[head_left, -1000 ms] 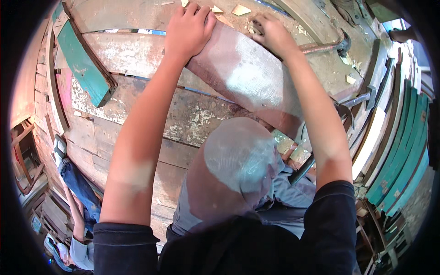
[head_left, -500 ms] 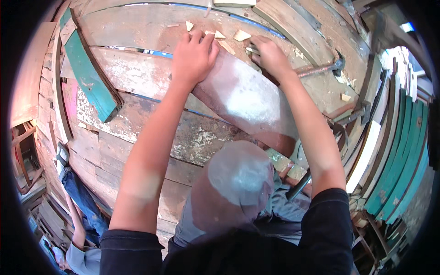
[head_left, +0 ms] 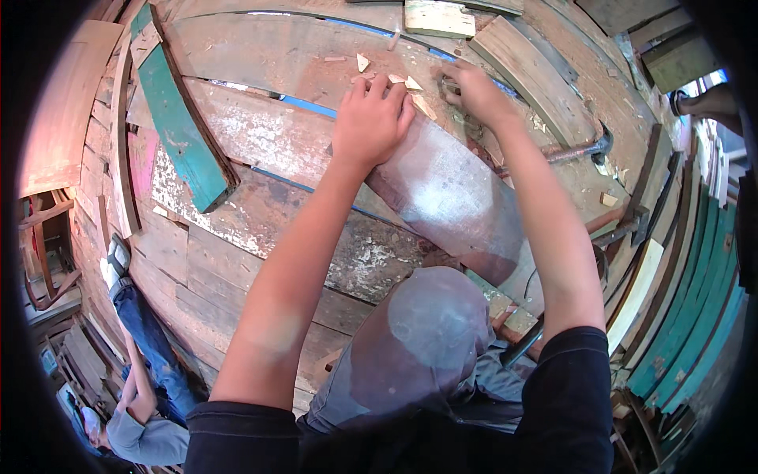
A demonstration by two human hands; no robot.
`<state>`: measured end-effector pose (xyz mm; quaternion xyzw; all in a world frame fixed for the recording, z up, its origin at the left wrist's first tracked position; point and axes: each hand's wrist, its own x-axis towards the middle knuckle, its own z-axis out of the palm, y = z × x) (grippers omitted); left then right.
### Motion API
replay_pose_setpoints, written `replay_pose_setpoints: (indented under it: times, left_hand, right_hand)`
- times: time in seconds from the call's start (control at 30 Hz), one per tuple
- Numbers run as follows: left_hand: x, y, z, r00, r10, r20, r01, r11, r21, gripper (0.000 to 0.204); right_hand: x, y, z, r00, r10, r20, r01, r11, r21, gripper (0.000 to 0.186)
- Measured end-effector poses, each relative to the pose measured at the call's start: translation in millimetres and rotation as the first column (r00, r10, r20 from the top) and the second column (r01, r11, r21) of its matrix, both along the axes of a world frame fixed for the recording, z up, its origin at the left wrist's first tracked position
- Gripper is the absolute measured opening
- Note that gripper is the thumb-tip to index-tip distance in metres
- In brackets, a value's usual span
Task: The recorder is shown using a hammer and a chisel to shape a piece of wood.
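My left hand (head_left: 369,120) lies over the far end of a wide greyish-brown plank (head_left: 450,186), its fingers bent over the end. The plank slants across the boards toward my knee, and light glares off its middle. Just beyond its far end, to the right, my right hand (head_left: 480,95) is closed, fingertips curled in low over the work surface. Whatever those fingers hold, if anything, is hidden. Pale wood chips (head_left: 412,83) are scattered by the left fingertips. A hammer (head_left: 564,153) lies to the right, partly behind my right forearm.
A green painted board (head_left: 181,130) lies at the left. Thick wood offcuts (head_left: 533,75) sit at the far right, and green planks (head_left: 683,304) are stacked at the right edge. A dark-handled tool (head_left: 523,342) is beside my knee. Another person (head_left: 150,363) is at lower left; another arm (head_left: 707,103) shows at right.
The view has shifted, so most things appear lower and farther right. My right hand now covers the spot where a pale wood chip lay. The left hand stays on the plank's end.
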<state>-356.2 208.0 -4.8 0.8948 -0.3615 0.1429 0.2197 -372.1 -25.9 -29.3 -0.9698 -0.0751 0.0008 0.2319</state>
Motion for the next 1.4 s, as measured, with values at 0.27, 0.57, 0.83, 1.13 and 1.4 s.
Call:
replay_pose_setpoints:
  times: [0.27,0.57,0.83,1.13,1.4]
  left_hand:
    - [-1,6,3,1.0,0.007,-0.015,-0.007,1.0,0.018,0.022]
    - [-4,-7,-1,0.994,-0.011,-0.113,0.017,0.998,0.059,0.03]
    - [-5,-10,9,0.998,-0.052,-0.043,0.05,0.998,-0.039,0.024]
    - [-6,0,9,0.996,0.017,-0.089,-0.02,0.999,-0.035,0.021]
    - [-4,2,1,0.994,0.042,-0.1,-0.043,0.999,-0.015,0.023]
  right_hand:
    - [-15,-3,18,0.998,-0.047,-0.046,0.051,0.995,0.089,0.04]
    - [-16,-23,-12,0.96,-0.281,0.009,0.276,0.95,0.147,0.034]
    - [-113,-10,38,0.792,-0.394,-0.467,0.033,-0.736,0.676,0.025]
    - [-175,21,80,0.62,-0.553,-0.557,0.034,-0.69,0.723,0.01]
    - [-194,8,79,0.575,-0.706,-0.413,0.663,0.106,0.741,0.016]
